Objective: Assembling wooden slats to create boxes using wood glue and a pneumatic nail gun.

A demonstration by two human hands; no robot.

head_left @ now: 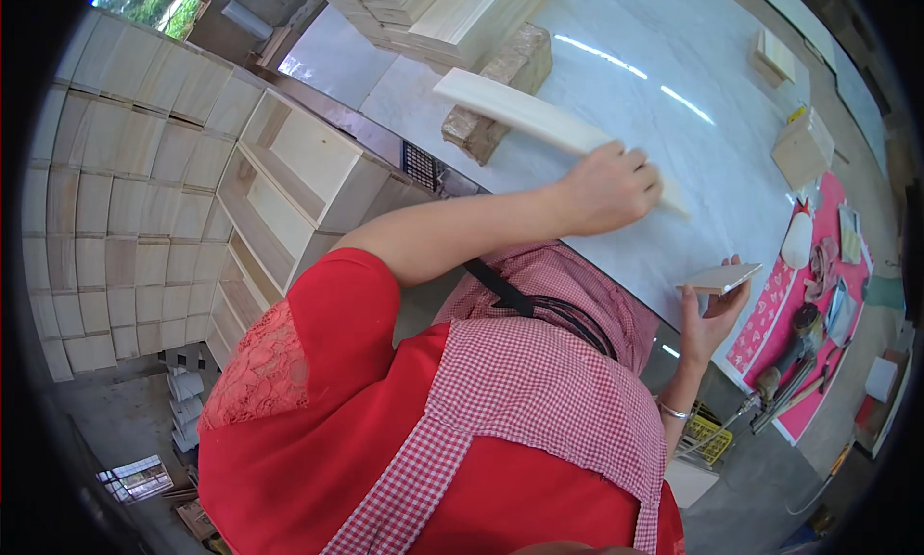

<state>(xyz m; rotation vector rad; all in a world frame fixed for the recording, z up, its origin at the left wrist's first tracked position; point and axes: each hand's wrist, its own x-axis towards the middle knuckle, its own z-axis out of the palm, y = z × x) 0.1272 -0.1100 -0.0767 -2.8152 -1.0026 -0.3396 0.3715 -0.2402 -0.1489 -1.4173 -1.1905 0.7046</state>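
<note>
Gripping a long pale wooden slat [539,122], the left hand [611,184] closes round it above the white worktop [674,74]; right hand [707,324] loosely cradles a small flat board [720,278] (table edge); brick [500,88] beyond.

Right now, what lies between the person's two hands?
Head view: only bare white tabletop lies between the left hand, gripping the long wooden strip, and the right hand, holding the small flat board.
</note>
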